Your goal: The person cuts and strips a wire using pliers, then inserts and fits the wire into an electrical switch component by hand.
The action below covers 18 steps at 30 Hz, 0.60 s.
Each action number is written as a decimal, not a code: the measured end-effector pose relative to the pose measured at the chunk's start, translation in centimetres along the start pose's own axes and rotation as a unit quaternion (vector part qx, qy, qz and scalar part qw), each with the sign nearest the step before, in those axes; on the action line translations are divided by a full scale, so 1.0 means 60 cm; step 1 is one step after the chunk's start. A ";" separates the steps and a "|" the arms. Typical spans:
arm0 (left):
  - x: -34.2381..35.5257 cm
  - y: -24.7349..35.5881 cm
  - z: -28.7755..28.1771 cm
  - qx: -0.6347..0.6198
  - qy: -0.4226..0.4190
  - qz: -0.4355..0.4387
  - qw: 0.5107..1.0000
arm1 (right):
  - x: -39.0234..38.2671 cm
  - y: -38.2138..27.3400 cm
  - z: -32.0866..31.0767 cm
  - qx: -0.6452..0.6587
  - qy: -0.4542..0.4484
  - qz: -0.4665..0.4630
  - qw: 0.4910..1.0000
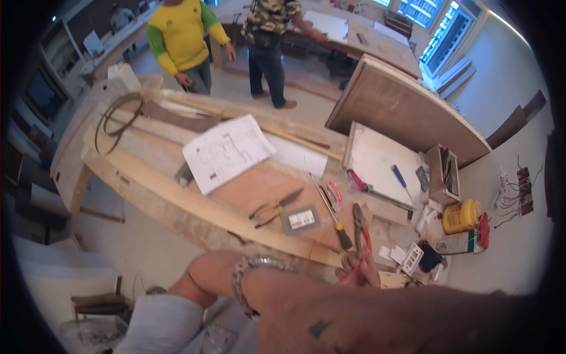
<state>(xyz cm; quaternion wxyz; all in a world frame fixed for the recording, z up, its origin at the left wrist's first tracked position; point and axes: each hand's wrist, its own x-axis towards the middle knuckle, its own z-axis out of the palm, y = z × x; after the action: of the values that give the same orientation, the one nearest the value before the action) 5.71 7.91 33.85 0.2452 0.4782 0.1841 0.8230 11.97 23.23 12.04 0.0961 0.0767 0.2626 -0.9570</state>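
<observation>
Head view: right hand (361, 272) is closing its grip on red-handled pliers (358, 227), jaws pointing away over the desk (177, 194), beside the yellow-handled screwdriver (330, 209). Left hand is lying hidden behind the right forearm; its grip cannot be told. A wristwatch (244, 277) is showing, partly cut off.

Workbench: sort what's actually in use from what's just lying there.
In use:
- red-handled pliers, gripped by a hand at the bench edge

Lying about:
- screwdriver beside those pliers
- second pliers on the board
- grey switch plate
- drawing sheet
- blue-handled screwdriver
- yellow tub
- coiled cable at the far end
</observation>
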 end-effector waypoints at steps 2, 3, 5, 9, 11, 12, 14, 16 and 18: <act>-0.002 -0.002 0.007 -0.001 0.002 -0.001 1.000 | -0.012 0.009 -0.019 0.016 -0.012 -0.006 1.000; -0.002 0.009 -0.002 0.003 -0.005 0.000 1.000 | 0.000 0.012 -0.023 -0.001 -0.020 -0.018 1.000; -0.004 0.001 0.009 0.001 0.001 -0.001 1.000 | 0.019 0.008 -0.026 -0.018 -0.031 -0.028 0.999; 0.004 -0.003 0.012 -0.005 -0.006 -0.002 1.000 | -0.014 0.017 -0.017 -0.007 -0.019 -0.035 0.999; -0.001 -0.005 0.003 0.007 -0.007 -0.003 1.000 | 0.010 0.017 -0.018 -0.007 -0.040 -0.027 0.999; 0.002 -0.007 0.006 0.008 -0.007 -0.001 1.000 | 0.002 0.017 -0.020 -0.007 -0.036 -0.024 0.999; 0.001 0.000 0.014 0.009 -0.004 0.001 1.000 | 0.001 0.018 -0.025 -0.011 -0.030 -0.025 0.999; -0.003 -0.001 0.024 -0.003 -0.002 -0.004 1.000 | 0.001 0.015 -0.019 -0.015 -0.027 -0.034 0.999; -0.001 0.003 0.025 -0.001 -0.008 -0.004 1.000 | -0.021 0.019 -0.009 -0.024 -0.030 -0.039 0.998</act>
<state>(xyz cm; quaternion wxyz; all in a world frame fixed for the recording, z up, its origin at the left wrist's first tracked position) 7.02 7.85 34.62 0.2504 0.4836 0.1829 0.8185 13.51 22.76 11.26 0.0680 0.0351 0.2849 -0.9555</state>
